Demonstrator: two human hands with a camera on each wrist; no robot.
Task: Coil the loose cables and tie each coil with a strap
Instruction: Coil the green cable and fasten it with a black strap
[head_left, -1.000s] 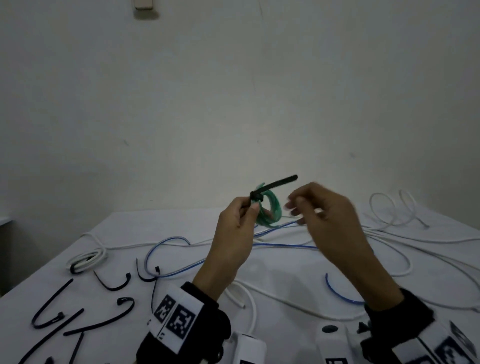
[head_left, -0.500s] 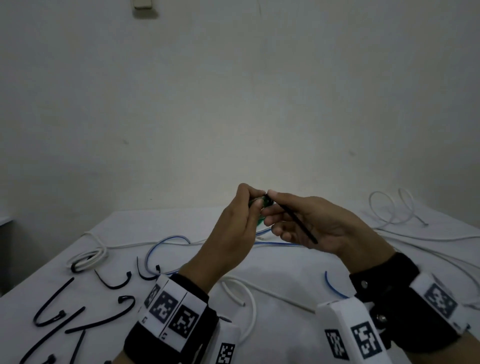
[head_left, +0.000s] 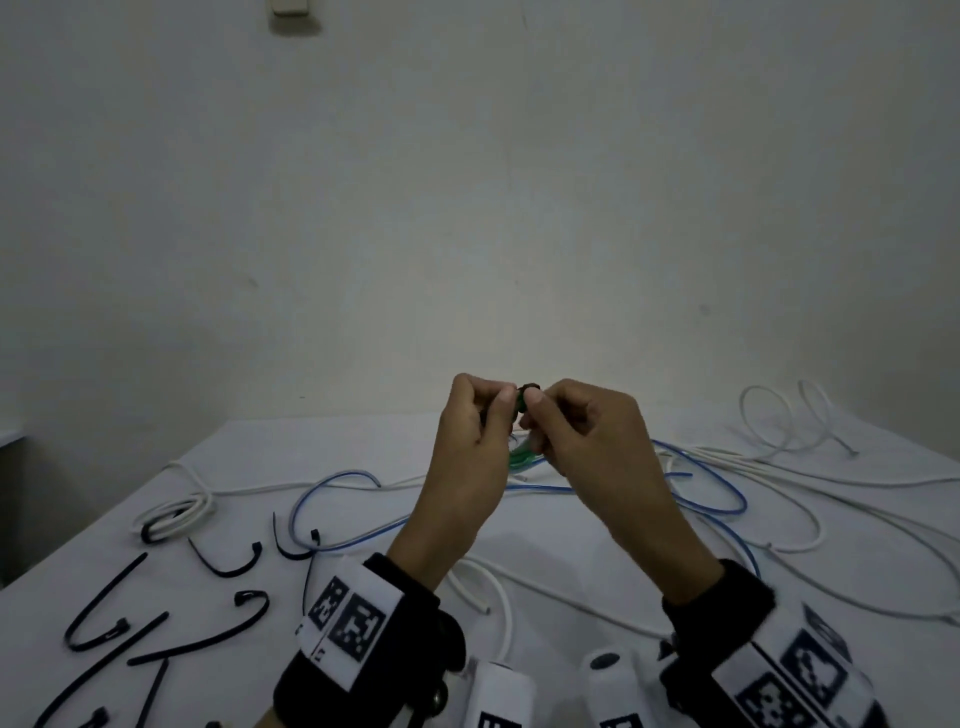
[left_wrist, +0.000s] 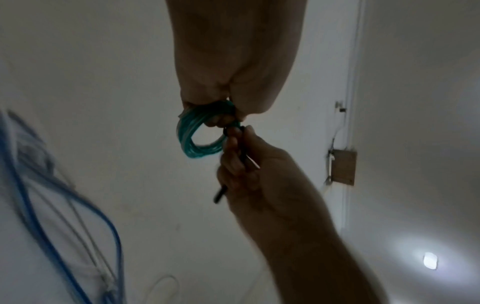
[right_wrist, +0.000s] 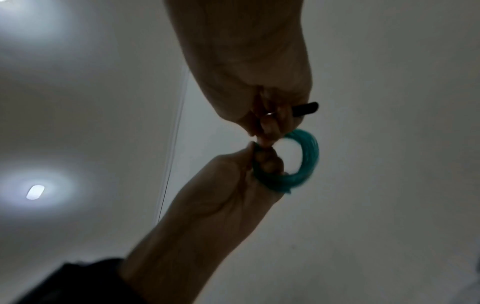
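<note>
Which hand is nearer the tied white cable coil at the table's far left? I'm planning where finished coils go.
Left. The left hand is raised nearer the white cable coil, gripping the green coil; the right hand pinches the black strap farther right.

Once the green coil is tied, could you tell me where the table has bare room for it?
Bare table shows between your wrists; more lies beyond the blue cable. Black straps crowd the left, white cables the right.

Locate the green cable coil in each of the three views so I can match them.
Head: green cable coil at centre, mostly hidden between the hands.
Left wrist: coil at upper centre, below the left hand.
Right wrist: coil right of centre.
Shared landmark: the black strap, gripped by the right hand.
</note>
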